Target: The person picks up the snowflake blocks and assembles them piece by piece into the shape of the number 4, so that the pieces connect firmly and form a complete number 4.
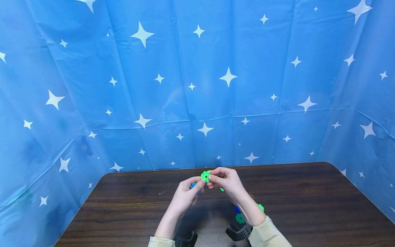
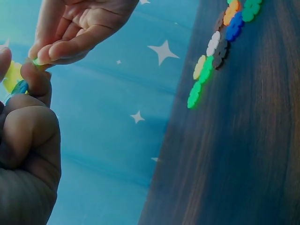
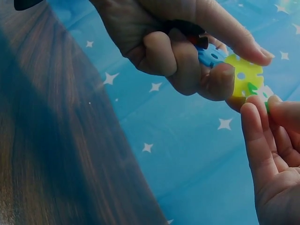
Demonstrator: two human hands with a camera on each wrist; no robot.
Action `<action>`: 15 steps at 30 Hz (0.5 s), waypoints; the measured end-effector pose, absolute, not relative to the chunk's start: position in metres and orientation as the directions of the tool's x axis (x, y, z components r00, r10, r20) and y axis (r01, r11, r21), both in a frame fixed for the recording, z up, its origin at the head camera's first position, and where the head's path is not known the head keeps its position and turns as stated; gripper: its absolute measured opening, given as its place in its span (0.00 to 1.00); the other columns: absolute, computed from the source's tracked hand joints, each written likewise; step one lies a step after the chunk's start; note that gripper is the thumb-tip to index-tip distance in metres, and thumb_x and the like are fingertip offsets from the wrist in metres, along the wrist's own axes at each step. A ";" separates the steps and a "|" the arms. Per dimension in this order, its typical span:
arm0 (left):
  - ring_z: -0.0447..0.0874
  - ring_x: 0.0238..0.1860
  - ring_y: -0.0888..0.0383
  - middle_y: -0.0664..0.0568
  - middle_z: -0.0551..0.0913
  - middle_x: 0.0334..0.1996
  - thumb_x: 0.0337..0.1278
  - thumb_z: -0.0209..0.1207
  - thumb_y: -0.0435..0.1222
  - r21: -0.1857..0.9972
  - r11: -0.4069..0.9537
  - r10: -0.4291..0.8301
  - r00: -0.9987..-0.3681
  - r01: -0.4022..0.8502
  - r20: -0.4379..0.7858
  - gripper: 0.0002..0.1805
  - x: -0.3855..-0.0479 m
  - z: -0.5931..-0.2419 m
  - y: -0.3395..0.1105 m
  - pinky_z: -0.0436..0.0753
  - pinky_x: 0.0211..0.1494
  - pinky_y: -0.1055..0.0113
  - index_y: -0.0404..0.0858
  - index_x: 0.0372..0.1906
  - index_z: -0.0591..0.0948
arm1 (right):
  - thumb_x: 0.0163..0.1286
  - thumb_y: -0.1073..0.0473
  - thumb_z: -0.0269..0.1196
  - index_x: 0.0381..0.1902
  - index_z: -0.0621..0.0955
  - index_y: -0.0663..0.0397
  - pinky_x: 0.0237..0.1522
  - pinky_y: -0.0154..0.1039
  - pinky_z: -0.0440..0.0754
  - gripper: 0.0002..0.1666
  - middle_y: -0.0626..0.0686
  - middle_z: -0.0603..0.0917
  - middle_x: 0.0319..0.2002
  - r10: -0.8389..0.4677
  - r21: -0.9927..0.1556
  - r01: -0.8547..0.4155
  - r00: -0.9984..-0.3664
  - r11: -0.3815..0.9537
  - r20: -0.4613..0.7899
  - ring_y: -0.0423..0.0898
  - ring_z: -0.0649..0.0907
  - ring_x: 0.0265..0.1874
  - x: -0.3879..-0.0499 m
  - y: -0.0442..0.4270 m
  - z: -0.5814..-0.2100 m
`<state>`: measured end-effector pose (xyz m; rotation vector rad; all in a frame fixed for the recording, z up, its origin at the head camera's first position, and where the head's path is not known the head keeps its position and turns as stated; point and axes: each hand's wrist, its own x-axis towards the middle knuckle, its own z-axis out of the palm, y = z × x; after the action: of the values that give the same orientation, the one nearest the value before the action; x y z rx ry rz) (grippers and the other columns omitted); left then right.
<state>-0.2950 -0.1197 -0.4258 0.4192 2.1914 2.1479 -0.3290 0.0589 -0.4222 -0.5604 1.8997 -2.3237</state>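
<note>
Nearer us than the raised green disc (image 1: 205,174), loose discs (image 1: 238,219) lie on the bench (image 1: 123,206); left of it, our left hand (image 1: 186,192) angles inward, grip curled round a blue disc (image 3: 207,59) and yellow disc (image 3: 251,75); right of it, our right hand (image 1: 229,180) pinches it tightly; behind hangs the curtain (image 1: 253,85)

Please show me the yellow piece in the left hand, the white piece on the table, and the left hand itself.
Yellow piece (image 3: 252,74): right wrist view, on its flat face.
White piece (image 2: 213,43): left wrist view, near its middle.
Left hand (image 1: 184,195): head view, near the thumb's base.
</note>
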 end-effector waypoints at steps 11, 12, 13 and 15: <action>0.61 0.11 0.65 0.49 0.79 0.26 0.64 0.60 0.44 0.998 -0.005 0.213 -0.975 0.067 0.066 0.19 -0.294 -0.424 -0.122 0.59 0.13 0.73 0.33 0.51 0.79 | 0.64 0.68 0.65 0.43 0.81 0.73 0.32 0.41 0.85 0.12 0.54 0.85 0.37 -0.265 -0.973 -0.197 -0.938 -0.117 0.222 0.45 0.85 0.27 -0.323 0.055 -0.414; 0.63 0.12 0.64 0.49 0.79 0.26 0.64 0.59 0.44 0.998 -0.002 0.216 -0.974 0.065 0.064 0.19 -0.295 -0.425 -0.122 0.60 0.13 0.73 0.33 0.51 0.79 | 0.64 0.67 0.65 0.43 0.81 0.73 0.33 0.41 0.85 0.13 0.54 0.85 0.38 -0.269 -0.974 -0.198 -0.938 -0.109 0.221 0.45 0.84 0.27 -0.323 0.055 -0.414; 0.65 0.12 0.64 0.50 0.79 0.26 0.64 0.59 0.44 0.998 0.000 0.218 -0.974 0.066 0.064 0.19 -0.295 -0.425 -0.123 0.61 0.13 0.73 0.34 0.51 0.79 | 0.64 0.67 0.65 0.45 0.81 0.73 0.33 0.41 0.85 0.14 0.55 0.85 0.38 -0.274 -0.975 -0.197 -0.937 -0.100 0.217 0.45 0.84 0.28 -0.323 0.055 -0.413; 0.68 0.13 0.63 0.50 0.79 0.26 0.65 0.58 0.44 0.998 0.003 0.218 -0.973 0.070 0.068 0.19 -0.295 -0.426 -0.124 0.63 0.14 0.72 0.34 0.52 0.79 | 0.65 0.65 0.65 0.47 0.80 0.72 0.34 0.42 0.85 0.16 0.55 0.85 0.40 -0.287 -0.978 -0.195 -0.935 -0.077 0.209 0.45 0.84 0.30 -0.322 0.057 -0.412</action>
<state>-0.2954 -0.1238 -0.4261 0.3104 2.1460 2.1240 -0.3218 0.0575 -0.4118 -0.5466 2.0892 -2.1921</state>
